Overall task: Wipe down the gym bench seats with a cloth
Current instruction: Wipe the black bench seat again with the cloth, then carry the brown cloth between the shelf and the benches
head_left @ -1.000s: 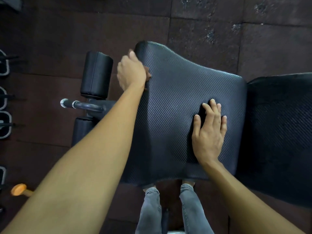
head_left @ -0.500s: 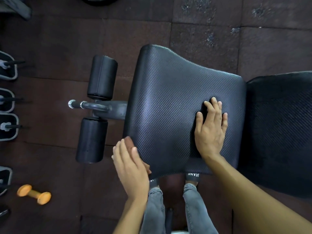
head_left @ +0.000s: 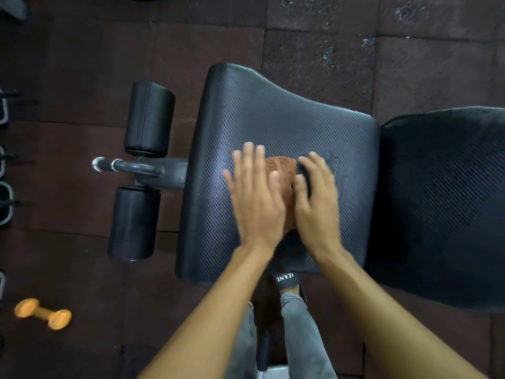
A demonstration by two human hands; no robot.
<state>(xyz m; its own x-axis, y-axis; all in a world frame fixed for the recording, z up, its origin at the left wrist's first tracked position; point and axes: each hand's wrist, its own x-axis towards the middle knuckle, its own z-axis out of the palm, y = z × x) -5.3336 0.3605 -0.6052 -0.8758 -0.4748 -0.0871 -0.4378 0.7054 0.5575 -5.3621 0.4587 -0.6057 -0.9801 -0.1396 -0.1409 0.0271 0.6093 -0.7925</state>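
While both hands sit side by side in the middle of the frame, the brown cloth point(head_left: 281, 167) lies between and under them, flat on the bench seat point(head_left: 273, 116). The left hand point(head_left: 255, 199) is spread flat, fingers straight and pointing toward the top of the frame, its palm and thumb side lying over the left part of the cloth. The right hand point(head_left: 314, 206) is just beside it, also laid out flat with the fingers loosely extended, its thumb at the cloth's right edge. Both sets of fingers are smeared by motion blur, so whether either thumb tucks under the cloth I cannot tell. Neither hand is curled round anything.

The seat is a black, ribbed pad, wider at its left end. Touching its right edge is the back pad point(head_left: 442, 203), black too, running off the right side of the frame. To the left of the seat, two black foam rollers point(head_left: 149, 119) stand either side of a grey metal bar point(head_left: 128, 166) with a chrome tip. Lower left, an orange dumbbell point(head_left: 42, 313) lies on the dark rubber floor tiles point(head_left: 314, 26), well apart from the bench. At the bottom centre, grey jeans point(head_left: 297, 340) show between the forearms.
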